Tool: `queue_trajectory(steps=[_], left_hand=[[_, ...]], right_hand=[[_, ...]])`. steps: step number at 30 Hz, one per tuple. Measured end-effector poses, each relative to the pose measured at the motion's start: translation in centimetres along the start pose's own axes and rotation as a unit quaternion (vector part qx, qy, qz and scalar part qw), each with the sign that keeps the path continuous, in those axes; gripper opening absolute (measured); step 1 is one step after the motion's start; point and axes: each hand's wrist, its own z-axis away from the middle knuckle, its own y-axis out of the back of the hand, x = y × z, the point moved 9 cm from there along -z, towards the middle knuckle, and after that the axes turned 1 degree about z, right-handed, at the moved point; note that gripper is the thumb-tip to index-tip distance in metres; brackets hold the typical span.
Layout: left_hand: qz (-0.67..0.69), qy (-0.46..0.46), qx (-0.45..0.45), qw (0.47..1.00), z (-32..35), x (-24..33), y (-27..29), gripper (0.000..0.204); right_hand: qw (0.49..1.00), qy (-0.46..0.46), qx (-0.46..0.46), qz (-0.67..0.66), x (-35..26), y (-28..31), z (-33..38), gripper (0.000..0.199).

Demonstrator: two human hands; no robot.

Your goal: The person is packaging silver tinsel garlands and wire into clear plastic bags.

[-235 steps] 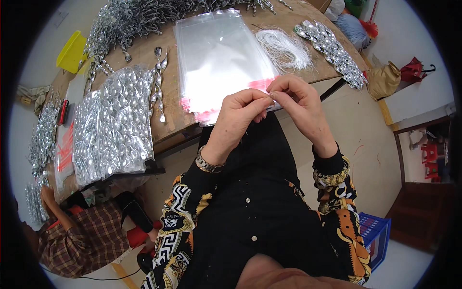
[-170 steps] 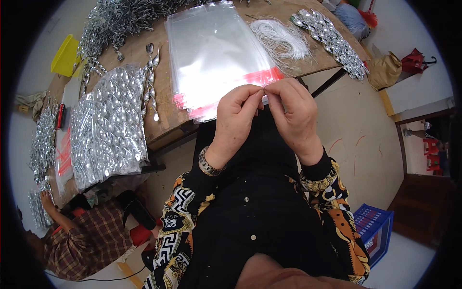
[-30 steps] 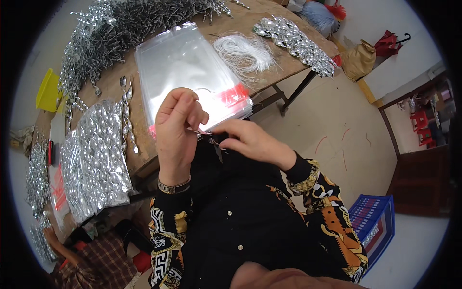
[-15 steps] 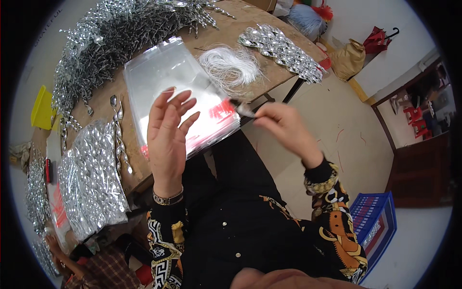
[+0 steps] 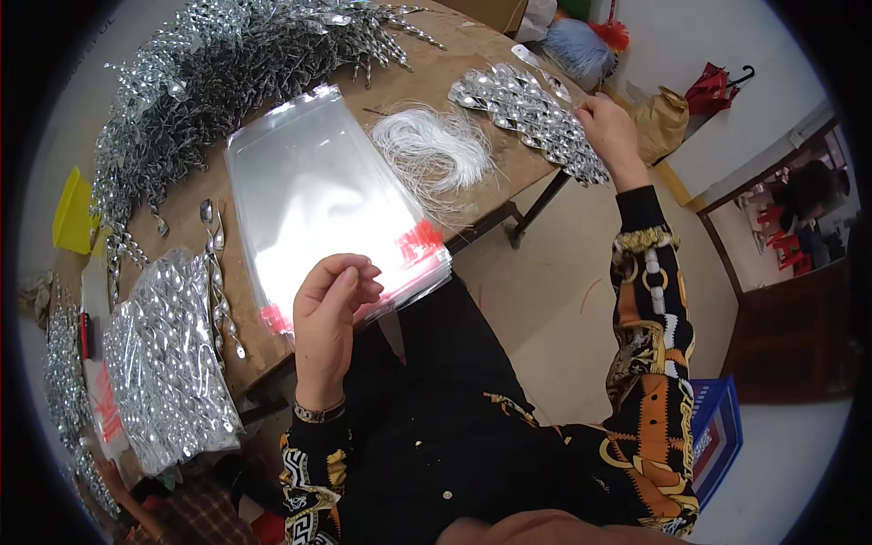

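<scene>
Over the far right corner of the table, my right hand (image 5: 610,133) pinches a twisted silver foil strip (image 5: 538,69). The strip slants up and left from my fingers, above a row of similar silver twisted strips (image 5: 531,107) at the table edge. My left hand (image 5: 329,313) hovers over the near edge of a stack of clear plastic bags (image 5: 304,173) with red print. Its fingers are curled in against the thumb and nothing shows in them. A coil of white string (image 5: 434,145) lies between the bags and the row of strips.
A large heap of silver strips (image 5: 173,118) covers the far left of the table. Left of the bags are a few loose strips (image 5: 218,282) and a filled clear pack (image 5: 168,354). A yellow bin (image 5: 74,213) stands farther left. A blue basket (image 5: 718,427) is at right.
My right hand has swung from beside the bags up and right to the row of strips, carrying the strip. My left hand has dropped slightly, and its spread fingers have curled in.
</scene>
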Motion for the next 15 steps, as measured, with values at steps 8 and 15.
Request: queue_trajectory(steps=[8,15], left_hand=[[-0.001,0.039,0.015,0.999,-0.2,-1.0,0.9,0.019],[-0.014,0.071,0.020,0.997,-0.2,-1.5,1.1,0.018]], right_hand=[[0.999,0.003,-0.006,0.047,0.3,-4.5,-3.5,0.021],[0.997,0.034,-0.038,0.058,-0.9,-7.7,-3.4,0.019]])
